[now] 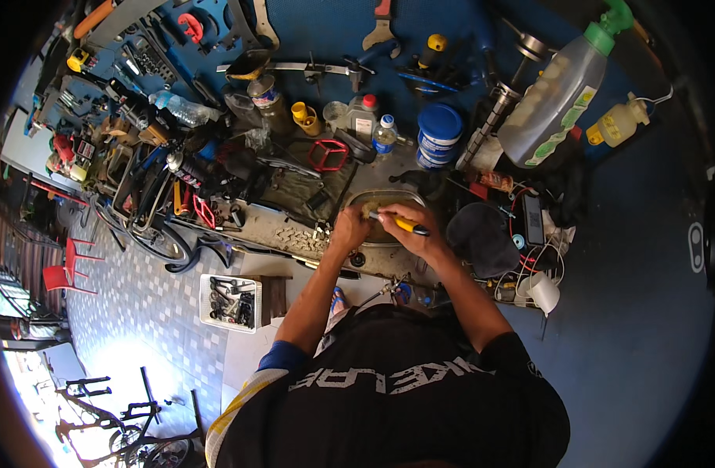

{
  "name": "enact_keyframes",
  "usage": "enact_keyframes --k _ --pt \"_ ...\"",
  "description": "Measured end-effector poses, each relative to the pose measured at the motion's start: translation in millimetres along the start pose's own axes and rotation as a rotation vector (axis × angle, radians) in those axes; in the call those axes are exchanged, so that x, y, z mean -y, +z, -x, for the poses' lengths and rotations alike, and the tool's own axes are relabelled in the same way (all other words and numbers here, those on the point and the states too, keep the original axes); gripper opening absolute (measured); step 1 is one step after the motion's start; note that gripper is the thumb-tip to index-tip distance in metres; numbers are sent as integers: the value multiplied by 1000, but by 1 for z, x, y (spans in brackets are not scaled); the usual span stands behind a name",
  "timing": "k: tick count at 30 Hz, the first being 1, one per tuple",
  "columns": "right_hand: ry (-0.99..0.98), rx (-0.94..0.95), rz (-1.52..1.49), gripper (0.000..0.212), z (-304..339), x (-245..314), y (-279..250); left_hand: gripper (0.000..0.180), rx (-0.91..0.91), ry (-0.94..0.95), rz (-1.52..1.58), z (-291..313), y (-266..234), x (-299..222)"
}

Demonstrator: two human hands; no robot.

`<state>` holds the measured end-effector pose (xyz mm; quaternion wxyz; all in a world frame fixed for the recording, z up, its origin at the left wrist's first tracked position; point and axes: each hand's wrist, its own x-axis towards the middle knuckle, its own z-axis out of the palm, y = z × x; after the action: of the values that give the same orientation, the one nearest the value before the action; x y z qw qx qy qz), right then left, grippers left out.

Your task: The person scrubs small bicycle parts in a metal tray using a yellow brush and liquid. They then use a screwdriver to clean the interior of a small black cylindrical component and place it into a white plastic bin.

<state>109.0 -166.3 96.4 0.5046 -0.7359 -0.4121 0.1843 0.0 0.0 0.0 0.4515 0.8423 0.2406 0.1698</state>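
At the middle of the workbench my right hand [410, 226] grips a tool with a yellow and black handle [410, 226]. Its pale front end points left, toward my other hand. My left hand [352, 228] is closed at that end, and what its fingers hold is hidden. Both hands are over the near part of a shallow oval metal pan [420, 201]. A small dark round part [358, 259] lies on the bench just below my left hand.
A dark cloth [484, 238] lies right of the pan, near a white cup [540, 292]. Behind stand a blue tub [438, 134], a small bottle [385, 134] and a large grey bottle [556, 101]. Left are a red pedal [328, 155] and a white basket of parts [231, 303].
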Motion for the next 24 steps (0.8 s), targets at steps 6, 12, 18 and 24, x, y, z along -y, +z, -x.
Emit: enact_keyframes --k 6,12,18,24 --pt "-128 -106 136 23 -11 -16 -12 19 -20 -56 183 -4 -5 -23" --pt "35 -108 35 28 -3 -8 -3 22 -20 -142 264 7 -17 -35" --pt "67 -157 16 34 -5 -23 10 21 -31 -165 245 7 -26 -35" --pt "169 -139 -52 38 -8 -39 15 25 18 -227 449 6 -23 -36"
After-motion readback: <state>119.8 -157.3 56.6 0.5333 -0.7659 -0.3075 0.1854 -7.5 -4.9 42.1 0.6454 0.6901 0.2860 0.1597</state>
